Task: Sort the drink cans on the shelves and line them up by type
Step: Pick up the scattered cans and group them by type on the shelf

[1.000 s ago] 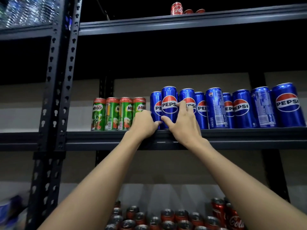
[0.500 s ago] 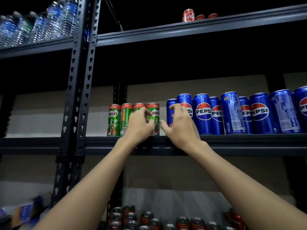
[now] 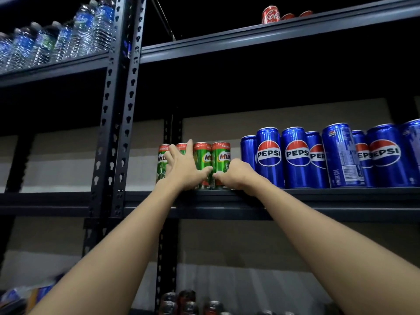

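- My left hand (image 3: 181, 165) lies spread against the front of the green cans (image 3: 212, 164), fingers straight and fanned upward, thumb stretched toward the right. It presses on them and grips nothing.
- My right hand (image 3: 236, 175) sits low at the foot of the rightmost green can, just above the shelf edge (image 3: 318, 196). Its fingers curl away from me behind the knuckles, so I cannot tell whether they close on the can or only touch it.
- The two thumbs come close to meeting in front of the third green can (counting from the left).
- There are four green cans, upright, packed side by side in one row at the left end of the middle shelf. My left hand covers much of the first two.
- Just right of them, across a narrow gap, stand the blue cans (image 3: 295, 155), also upright. They sit in two staggered rows, some logos facing me, and one turned to show its printed back. The row runs off the right edge of view.
- On the top shelf (image 3: 250, 43), far back, I see a red can (image 3: 270, 15) standing and two more red tops beside it.
- Upper left, on the next bay, water bottles (image 3: 68, 35) stand in a line.
- Down below, between my forearms, dark can tops (image 3: 188, 302) cluster on a lower shelf (too dim to read).
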